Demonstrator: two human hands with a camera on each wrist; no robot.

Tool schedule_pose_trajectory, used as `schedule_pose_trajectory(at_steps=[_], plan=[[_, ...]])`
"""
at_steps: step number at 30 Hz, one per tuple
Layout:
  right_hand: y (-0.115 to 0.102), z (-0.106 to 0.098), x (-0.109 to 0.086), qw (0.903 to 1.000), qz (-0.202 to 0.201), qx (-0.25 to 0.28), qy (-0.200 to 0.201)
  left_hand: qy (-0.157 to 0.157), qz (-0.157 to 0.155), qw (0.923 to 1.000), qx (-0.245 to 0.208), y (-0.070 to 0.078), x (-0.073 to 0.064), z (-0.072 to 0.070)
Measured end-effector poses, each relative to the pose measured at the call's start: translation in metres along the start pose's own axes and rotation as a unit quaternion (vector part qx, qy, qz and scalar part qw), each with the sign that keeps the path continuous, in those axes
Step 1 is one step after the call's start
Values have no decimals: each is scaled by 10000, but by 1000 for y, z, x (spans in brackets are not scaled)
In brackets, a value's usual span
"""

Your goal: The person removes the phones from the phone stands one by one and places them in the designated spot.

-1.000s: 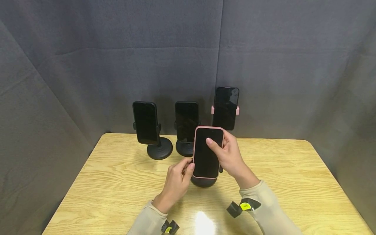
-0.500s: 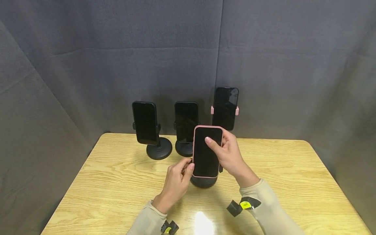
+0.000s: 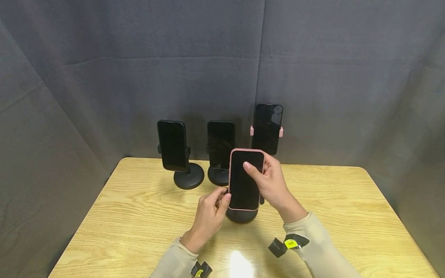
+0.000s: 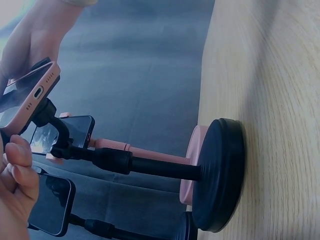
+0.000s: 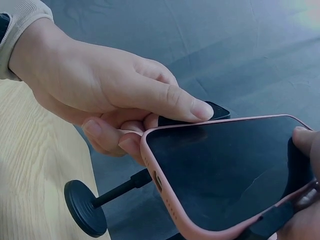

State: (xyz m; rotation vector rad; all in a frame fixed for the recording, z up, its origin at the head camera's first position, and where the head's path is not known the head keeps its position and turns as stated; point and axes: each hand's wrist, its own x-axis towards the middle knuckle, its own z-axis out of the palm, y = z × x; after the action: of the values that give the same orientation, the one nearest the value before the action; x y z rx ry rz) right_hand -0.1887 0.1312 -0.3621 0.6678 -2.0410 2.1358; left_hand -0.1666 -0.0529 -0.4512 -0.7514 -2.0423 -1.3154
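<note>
A smartphone in a pink case (image 3: 241, 189) sits upright at a black phone stand (image 4: 165, 168), whose round base rests on the table. My right hand (image 3: 274, 187) grips the phone's right side, thumb over the dark screen and fingers behind. At its lower left edge my left hand (image 3: 207, 218) pinches the stand's black clamp (image 5: 172, 120), thumb along the phone's rim and other fingers curled at the back. A second clamp arm (image 5: 272, 218) shows on the opposite edge. Most of the holder is hidden behind the phone in the head view.
Two phones in black stands, a left one (image 3: 172, 144) and a middle one (image 3: 221, 143), stand at the back. Right of them a pink stand holds another phone (image 3: 267, 127). A grey curtain (image 3: 208, 58) hangs behind the wooden table (image 3: 333, 208).
</note>
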Motion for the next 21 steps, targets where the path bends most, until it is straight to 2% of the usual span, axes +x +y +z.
schedule_pose_trajectory(at_steps=[12, 14, 19, 21], plan=[[-5, -1, 1, 9997, 75, 147, 168, -1, -3, 10000, -12, 1, -2, 4], [-9, -3, 5, 9990, 46, 312, 328, -73, 3, 10000, 15, 1, -4, 3], [-36, -17, 23, 9883, -606, 806, 1144, -120, 26, 9999, 60, 0, -9, 0], [-45, -22, 27, 9863, -779, 785, 1222, -67, -17, 10000, 45, 1, -10, -1]])
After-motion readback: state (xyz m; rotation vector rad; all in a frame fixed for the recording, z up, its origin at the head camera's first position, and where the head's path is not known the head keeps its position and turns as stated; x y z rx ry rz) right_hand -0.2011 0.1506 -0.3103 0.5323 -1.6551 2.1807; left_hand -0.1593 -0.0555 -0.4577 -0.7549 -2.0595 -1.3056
